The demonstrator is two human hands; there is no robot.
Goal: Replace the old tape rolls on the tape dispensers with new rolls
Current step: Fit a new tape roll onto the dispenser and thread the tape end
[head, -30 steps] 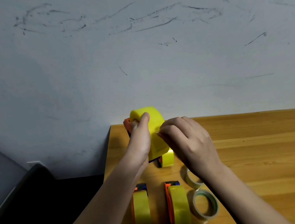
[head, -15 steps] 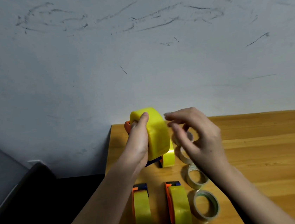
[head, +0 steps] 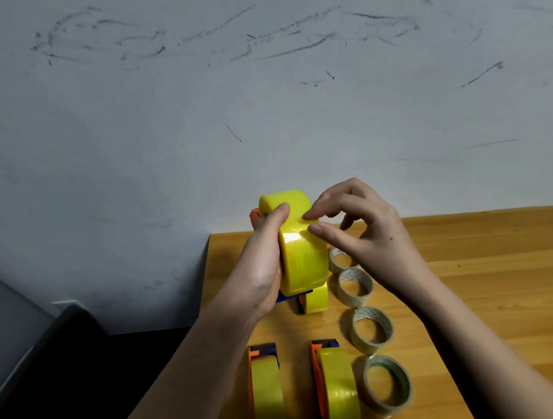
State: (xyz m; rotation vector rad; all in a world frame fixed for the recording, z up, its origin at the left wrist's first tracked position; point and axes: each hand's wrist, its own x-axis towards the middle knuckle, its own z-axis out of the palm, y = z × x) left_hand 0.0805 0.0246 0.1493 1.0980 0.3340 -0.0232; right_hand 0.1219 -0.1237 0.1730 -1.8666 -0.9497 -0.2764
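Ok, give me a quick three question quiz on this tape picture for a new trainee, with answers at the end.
1. True or false: the left hand holds the big yellow tape roll up off the table.
2. How many thin, nearly used-up rolls lie in a row on the table, starting with the nearest one?
3. Where do the right hand fingers touch? A) the outer face of the yellow roll B) a thin roll on the table C) the wall

Key: 1 true; 2 four, the farthest partly hidden behind the right hand; 3 A.
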